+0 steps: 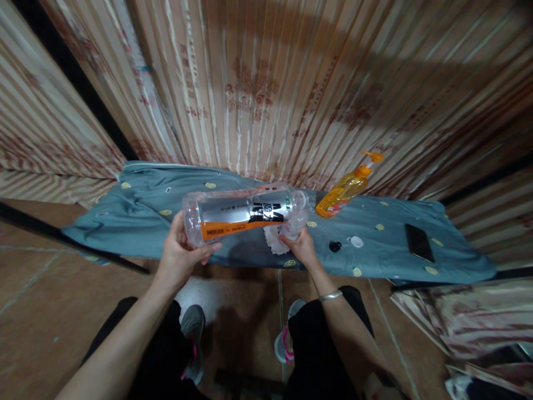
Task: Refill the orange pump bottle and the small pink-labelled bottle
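A large clear plastic bottle (245, 214) with a silver and orange label lies sideways in the air over the bench, its neck toward the right. My left hand (181, 250) is wrapped round its base end. Below the neck, my right hand (300, 244) is closed on a white cloth or tissue (275, 240), pressed near the bottle's shoulder; the fingertips are partly hidden. To the right stands a yellow pump bottle (343, 191) with an orange pump. A small black object (335, 246) and a white cap (356, 241) lie on the cover near my right hand.
The narrow bench has a blue-green patterned cover (387, 255). A black phone (419, 243) lies at its right. Striped curtains (258, 100) hang behind, with dark metal poles at both sides. My legs and shoes are below, on the tiled floor (241, 328).
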